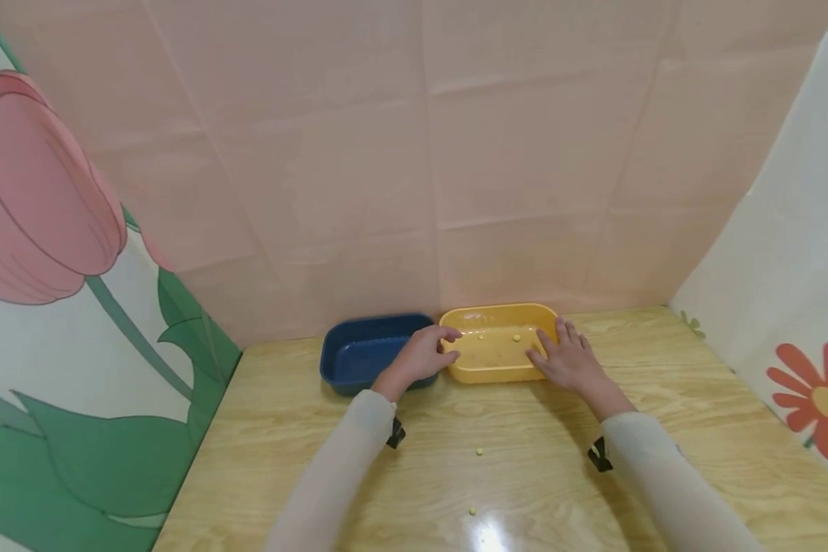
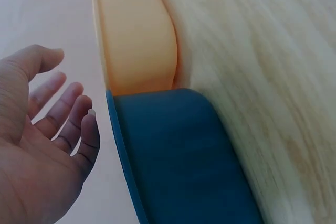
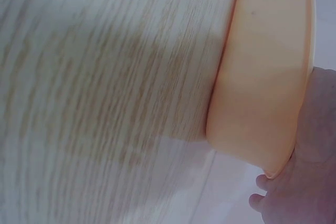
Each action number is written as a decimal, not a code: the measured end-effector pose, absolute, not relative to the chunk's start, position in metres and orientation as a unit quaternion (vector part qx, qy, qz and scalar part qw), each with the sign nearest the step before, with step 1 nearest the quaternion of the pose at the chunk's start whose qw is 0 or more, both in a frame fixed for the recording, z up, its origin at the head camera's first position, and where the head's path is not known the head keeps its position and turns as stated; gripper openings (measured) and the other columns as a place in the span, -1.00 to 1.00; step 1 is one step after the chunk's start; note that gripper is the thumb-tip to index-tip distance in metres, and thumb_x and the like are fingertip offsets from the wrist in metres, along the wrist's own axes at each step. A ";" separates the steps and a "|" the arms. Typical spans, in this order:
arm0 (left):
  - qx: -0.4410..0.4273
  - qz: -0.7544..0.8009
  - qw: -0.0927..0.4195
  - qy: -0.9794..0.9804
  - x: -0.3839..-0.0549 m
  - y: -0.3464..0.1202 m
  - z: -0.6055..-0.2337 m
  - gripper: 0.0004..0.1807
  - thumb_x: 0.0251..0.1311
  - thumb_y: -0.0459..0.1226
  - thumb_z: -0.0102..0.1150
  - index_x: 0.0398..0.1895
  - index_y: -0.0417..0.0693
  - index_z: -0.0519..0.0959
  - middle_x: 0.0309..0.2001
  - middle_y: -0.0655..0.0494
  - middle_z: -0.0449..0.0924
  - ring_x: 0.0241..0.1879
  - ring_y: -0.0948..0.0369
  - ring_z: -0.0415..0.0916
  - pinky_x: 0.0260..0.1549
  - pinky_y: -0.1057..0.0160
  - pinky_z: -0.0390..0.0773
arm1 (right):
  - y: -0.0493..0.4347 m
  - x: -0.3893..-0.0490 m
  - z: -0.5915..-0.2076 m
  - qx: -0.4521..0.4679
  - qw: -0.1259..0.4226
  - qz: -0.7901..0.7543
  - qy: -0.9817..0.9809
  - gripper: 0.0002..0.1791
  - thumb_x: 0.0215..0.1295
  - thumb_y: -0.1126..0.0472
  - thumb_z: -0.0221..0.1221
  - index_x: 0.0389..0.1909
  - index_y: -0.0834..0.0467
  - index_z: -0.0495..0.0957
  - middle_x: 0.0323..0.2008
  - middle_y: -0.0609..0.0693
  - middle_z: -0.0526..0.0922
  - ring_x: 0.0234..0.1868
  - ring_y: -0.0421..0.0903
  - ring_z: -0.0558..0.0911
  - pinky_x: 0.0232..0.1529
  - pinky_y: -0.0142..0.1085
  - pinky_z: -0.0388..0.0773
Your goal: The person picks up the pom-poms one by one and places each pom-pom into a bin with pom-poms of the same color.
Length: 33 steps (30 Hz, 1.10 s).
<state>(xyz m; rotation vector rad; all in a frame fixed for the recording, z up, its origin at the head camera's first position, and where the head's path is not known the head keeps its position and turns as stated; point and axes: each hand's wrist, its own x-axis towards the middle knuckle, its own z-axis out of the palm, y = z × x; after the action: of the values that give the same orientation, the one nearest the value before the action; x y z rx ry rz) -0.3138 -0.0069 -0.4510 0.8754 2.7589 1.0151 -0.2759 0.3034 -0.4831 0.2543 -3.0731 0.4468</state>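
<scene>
A yellow tray (image 1: 497,375) stands at the back of the table, with two small pale yellow bits (image 1: 517,338) on its floor. To its left and touching it is a dark blue tray (image 1: 345,368). My left hand (image 1: 421,354) hovers over the right part of the blue tray, fingers loosely bent toward the yellow tray's left end. In the left wrist view that hand (image 2: 47,140) holds nothing. My right hand (image 1: 573,362) lies across the yellow tray's right rim, its fingers spread and fairly straight, some inside the rim and some outside.
Two more pale yellow bits (image 1: 479,451) lie on the wood-grain table (image 1: 428,475) between my forearms. A pink sheet (image 1: 331,169) hangs directly behind the trays. Flower-printed sheets (image 1: 786,253) close off both sides.
</scene>
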 end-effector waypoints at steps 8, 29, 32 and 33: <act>0.307 0.319 0.034 0.896 -0.296 -0.010 -0.451 -0.57 0.36 -0.16 0.29 0.28 0.12 0.57 0.08 0.11 0.63 -0.26 0.36 0.53 -0.17 0.30 0.56 | 0.305 -0.279 -0.482 0.082 0.010 0.142 -0.986 -0.20 0.60 -0.20 -0.19 0.55 0.34 0.10 0.52 0.56 -0.27 0.51 0.54 -0.20 0.41 0.42 -0.22; 0.367 0.316 0.054 0.873 -0.263 -0.019 -0.461 -0.61 0.36 -0.14 0.28 0.20 -0.01 0.61 -0.06 0.18 0.69 -0.15 0.35 0.56 -0.15 0.41 0.54 | 0.306 -0.279 -0.485 0.083 0.004 0.150 -0.985 -0.21 0.60 -0.19 -0.17 0.55 0.34 0.09 0.51 0.57 -0.31 0.50 0.55 -0.22 0.41 0.42 -0.24; 0.379 0.302 0.054 0.873 -0.260 -0.020 -0.464 -0.62 0.37 -0.14 0.26 0.19 -0.03 0.62 -0.05 0.18 0.70 -0.18 0.33 0.56 -0.19 0.42 0.53 | 0.305 -0.279 -0.485 0.085 0.002 0.151 -0.985 -0.20 0.60 -0.20 -0.18 0.55 0.34 0.10 0.51 0.57 -0.29 0.50 0.55 -0.22 0.41 0.42 -0.24; 0.381 0.298 0.057 0.873 -0.258 -0.021 -0.465 -0.62 0.37 -0.15 0.26 0.19 -0.04 0.62 -0.05 0.17 0.70 -0.18 0.32 0.56 -0.19 0.42 0.53 | 0.305 -0.279 -0.486 0.085 0.001 0.151 -0.985 -0.19 0.60 -0.21 -0.18 0.55 0.34 0.10 0.51 0.57 -0.29 0.50 0.55 -0.22 0.41 0.42 -0.23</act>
<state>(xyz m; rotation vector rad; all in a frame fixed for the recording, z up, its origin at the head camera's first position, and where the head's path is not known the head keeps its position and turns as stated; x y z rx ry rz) -0.2582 -0.0207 -0.4647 1.1563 2.6488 0.9046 -0.2788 0.3051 -0.4855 0.2665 -3.0925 0.4739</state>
